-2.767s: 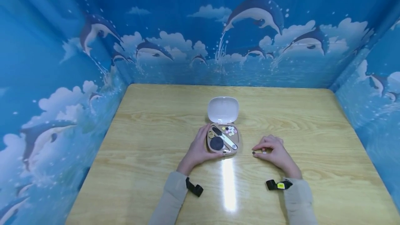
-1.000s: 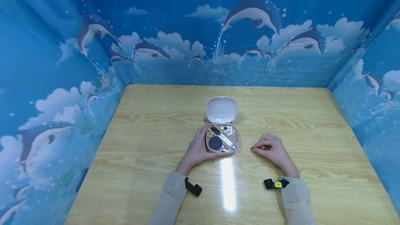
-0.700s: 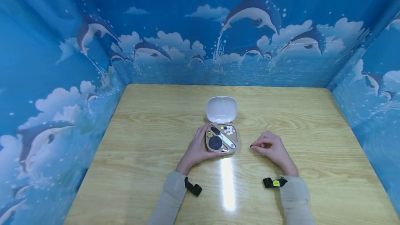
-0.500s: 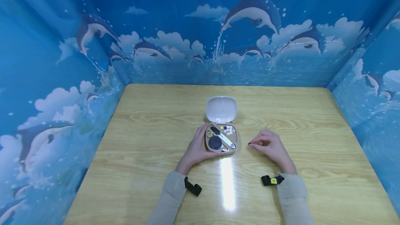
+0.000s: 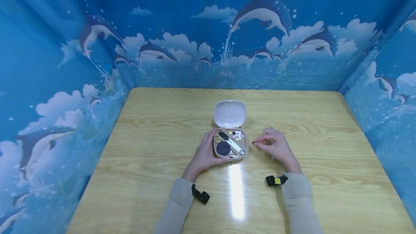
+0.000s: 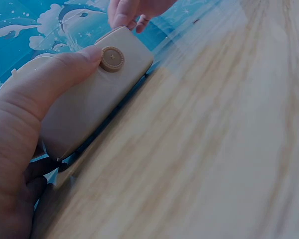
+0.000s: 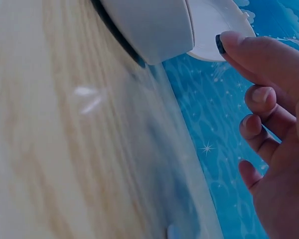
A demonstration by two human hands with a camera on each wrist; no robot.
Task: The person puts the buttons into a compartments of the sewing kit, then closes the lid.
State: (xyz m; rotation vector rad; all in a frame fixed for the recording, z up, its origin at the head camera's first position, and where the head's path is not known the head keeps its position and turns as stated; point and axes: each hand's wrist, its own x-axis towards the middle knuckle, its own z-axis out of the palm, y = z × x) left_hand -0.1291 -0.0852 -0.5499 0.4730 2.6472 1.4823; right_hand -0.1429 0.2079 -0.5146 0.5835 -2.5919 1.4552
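Note:
A beige sewing kit box point(image 5: 246, 148) stands on the table with its white lid point(image 5: 230, 114) raised. My left hand point(image 5: 204, 156) grips it from the left side, the thumb against the round catch point(image 6: 112, 59) on the front wall. To the right of the box, my right hand point(image 5: 274, 147) pinches a small black button point(image 7: 220, 44) between thumb and index finger. Several small buttons point(image 5: 239, 135) lie in the box's upper right compartment. A white tool point(image 5: 236, 146) with a black end lies diagonally across the middle, beside a dark round disc point(image 5: 223, 148) and a gold ring point(image 5: 217, 139).
Under the right hand a small pale piece point(image 5: 272, 157) shows on the wooden table point(image 5: 156, 133). A blue dolphin-print curtain point(image 5: 182, 71) encloses the back and sides. Black camera straps point(image 5: 276, 180) sit on both wrists.
My right hand has picked up the black button from the table and moved left and away from me toward the box. The left hand and the box have stayed in place.

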